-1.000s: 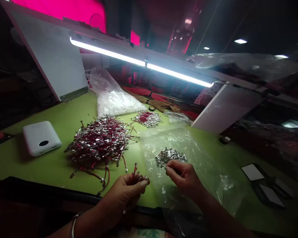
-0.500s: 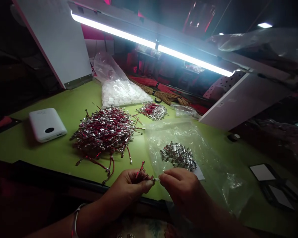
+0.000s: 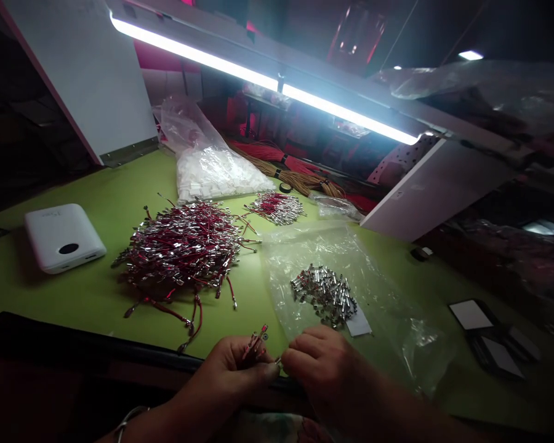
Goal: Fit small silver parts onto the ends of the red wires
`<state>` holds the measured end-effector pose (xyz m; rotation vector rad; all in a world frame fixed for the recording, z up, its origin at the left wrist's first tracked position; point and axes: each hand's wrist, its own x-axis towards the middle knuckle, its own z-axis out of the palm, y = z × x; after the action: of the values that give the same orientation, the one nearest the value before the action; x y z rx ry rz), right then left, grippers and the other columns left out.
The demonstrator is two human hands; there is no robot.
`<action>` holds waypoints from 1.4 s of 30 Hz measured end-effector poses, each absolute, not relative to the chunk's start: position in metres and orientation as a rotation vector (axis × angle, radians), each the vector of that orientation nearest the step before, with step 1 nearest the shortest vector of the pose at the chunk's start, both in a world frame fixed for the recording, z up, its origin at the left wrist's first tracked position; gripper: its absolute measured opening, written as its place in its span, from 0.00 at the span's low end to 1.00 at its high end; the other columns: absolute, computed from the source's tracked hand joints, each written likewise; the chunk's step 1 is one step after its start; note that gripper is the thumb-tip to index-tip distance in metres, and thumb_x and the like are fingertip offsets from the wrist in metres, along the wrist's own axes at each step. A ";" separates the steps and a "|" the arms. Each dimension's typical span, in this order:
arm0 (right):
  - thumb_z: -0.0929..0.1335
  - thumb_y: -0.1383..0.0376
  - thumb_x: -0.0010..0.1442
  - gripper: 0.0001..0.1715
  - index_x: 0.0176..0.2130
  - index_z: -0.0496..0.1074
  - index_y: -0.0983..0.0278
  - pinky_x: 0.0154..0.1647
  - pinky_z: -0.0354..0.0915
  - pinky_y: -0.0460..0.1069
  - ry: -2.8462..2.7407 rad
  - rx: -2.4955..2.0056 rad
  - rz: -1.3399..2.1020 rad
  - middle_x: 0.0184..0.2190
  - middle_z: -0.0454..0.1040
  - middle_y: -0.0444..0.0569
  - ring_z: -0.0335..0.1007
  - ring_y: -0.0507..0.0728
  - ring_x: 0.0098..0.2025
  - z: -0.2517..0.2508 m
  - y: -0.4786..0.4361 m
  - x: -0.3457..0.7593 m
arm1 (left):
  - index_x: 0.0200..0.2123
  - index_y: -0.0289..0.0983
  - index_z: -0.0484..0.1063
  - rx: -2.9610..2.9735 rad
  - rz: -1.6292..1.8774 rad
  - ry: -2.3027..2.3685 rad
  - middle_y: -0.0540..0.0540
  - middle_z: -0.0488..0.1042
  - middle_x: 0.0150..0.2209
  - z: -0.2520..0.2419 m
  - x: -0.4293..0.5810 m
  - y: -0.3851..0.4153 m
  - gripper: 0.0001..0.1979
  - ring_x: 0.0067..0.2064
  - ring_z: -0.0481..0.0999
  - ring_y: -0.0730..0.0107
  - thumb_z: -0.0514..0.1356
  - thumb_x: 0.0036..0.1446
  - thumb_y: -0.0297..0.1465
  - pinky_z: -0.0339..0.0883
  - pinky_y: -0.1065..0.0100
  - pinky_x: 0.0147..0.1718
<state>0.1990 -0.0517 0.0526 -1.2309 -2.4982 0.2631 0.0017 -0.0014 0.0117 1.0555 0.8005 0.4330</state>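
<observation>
My left hand (image 3: 233, 372) is closed round a small bunch of red wires with metal terminals (image 3: 255, 346), whose ends stick up above my fingers. My right hand (image 3: 316, 366) is pinched right against it, fingertips touching the bunch; what it pinches is too small to make out. Both hands hover at the near edge of the green table (image 3: 120, 203). Just beyond my right hand a heap of small metal pieces (image 3: 325, 294) lies on a clear plastic bag (image 3: 378, 295). A large pile of red wires with terminals (image 3: 180, 246) lies left of centre.
A white box-shaped device (image 3: 62, 237) sits at the left. A bag of white parts (image 3: 212, 175), a smaller wire pile (image 3: 277, 206) and bundles of red and tan wire (image 3: 300, 178) lie at the back under a strip light (image 3: 268, 80). Dark flat cards (image 3: 489, 338) lie right.
My right hand left the heap of metal pieces and came to the bunch in my left hand. Both hands drew nearer the table's near edge. The view shifted.
</observation>
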 end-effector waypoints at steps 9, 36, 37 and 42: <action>0.64 0.74 0.64 0.11 0.37 0.75 0.65 0.35 0.61 0.47 -2.312 -1.922 0.037 0.32 0.78 0.51 0.72 0.56 0.33 0.034 -0.006 0.241 | 0.30 0.35 0.71 0.875 0.442 0.867 0.57 0.62 0.18 0.008 0.006 0.013 0.23 0.17 0.49 0.83 0.71 0.46 0.48 0.39 0.73 0.17; 0.77 0.60 0.54 0.13 0.28 0.76 0.66 0.25 0.65 0.43 -0.903 -1.246 1.535 0.21 0.77 0.43 0.68 0.48 0.22 0.027 -0.032 0.193 | 0.24 0.35 0.69 0.717 0.348 0.677 0.58 0.60 0.15 0.012 0.001 0.006 0.21 0.16 0.49 0.83 0.72 0.46 0.45 0.38 0.73 0.17; 0.77 0.60 0.54 0.13 0.28 0.76 0.66 0.25 0.66 0.43 -0.882 -1.241 1.528 0.22 0.77 0.44 0.69 0.48 0.22 0.026 -0.033 0.193 | 0.24 0.35 0.69 0.708 0.344 0.674 0.58 0.60 0.15 0.013 0.001 0.006 0.21 0.17 0.49 0.83 0.73 0.46 0.45 0.38 0.73 0.17; 0.77 0.59 0.54 0.13 0.28 0.76 0.66 0.26 0.66 0.44 -0.954 -1.290 1.498 0.22 0.76 0.44 0.68 0.49 0.23 0.028 -0.033 0.190 | 0.25 0.34 0.72 0.654 0.329 0.679 0.57 0.61 0.16 0.009 0.000 0.003 0.21 0.19 0.53 0.81 0.74 0.42 0.44 0.43 0.72 0.20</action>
<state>0.1900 -0.0334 0.0278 -1.2897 -0.9541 1.4984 0.0005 0.0033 0.0094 0.6538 0.6790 0.3285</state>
